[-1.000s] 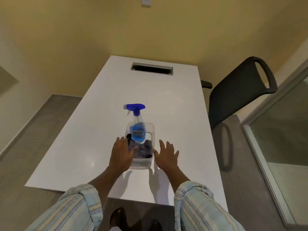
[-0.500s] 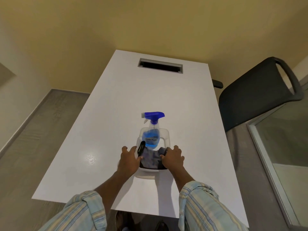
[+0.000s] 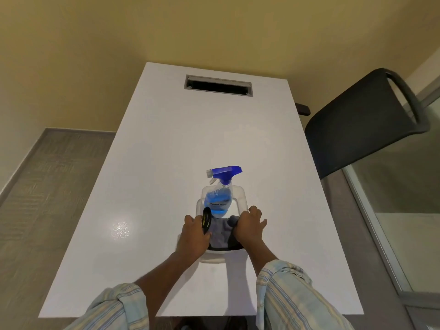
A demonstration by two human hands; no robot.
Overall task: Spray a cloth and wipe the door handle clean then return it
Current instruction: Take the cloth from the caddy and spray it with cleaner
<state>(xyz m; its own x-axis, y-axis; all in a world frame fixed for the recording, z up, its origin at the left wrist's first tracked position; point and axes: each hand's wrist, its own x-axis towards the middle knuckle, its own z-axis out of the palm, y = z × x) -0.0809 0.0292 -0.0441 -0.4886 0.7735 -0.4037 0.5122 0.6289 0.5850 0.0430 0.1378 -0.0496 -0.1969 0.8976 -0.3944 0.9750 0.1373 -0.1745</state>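
Observation:
A clear plastic bin (image 3: 241,197) stands on the white table (image 3: 166,163) near its front edge. Inside it a spray bottle (image 3: 220,196) with blue liquid and a blue trigger head stands upright at the far end. A grey-purple cloth (image 3: 221,233) lies bunched at the near end, beside a black oval object (image 3: 206,220). My left hand (image 3: 192,236) grips the bin's left rim. My right hand (image 3: 248,228) grips its right rim, fingers curled over the edge and touching the cloth. No door handle is in view.
A black office chair (image 3: 362,129) stands at the table's right side. A cable slot (image 3: 217,85) is cut into the table's far end. A glass partition with a metal frame (image 3: 390,246) runs along the right. Yellow wall lies behind, grey floor to the left.
Both hands have closed in from lying flat beside the bin to gripping its two side rims. My view has shifted, so the bin sits further right in the frame.

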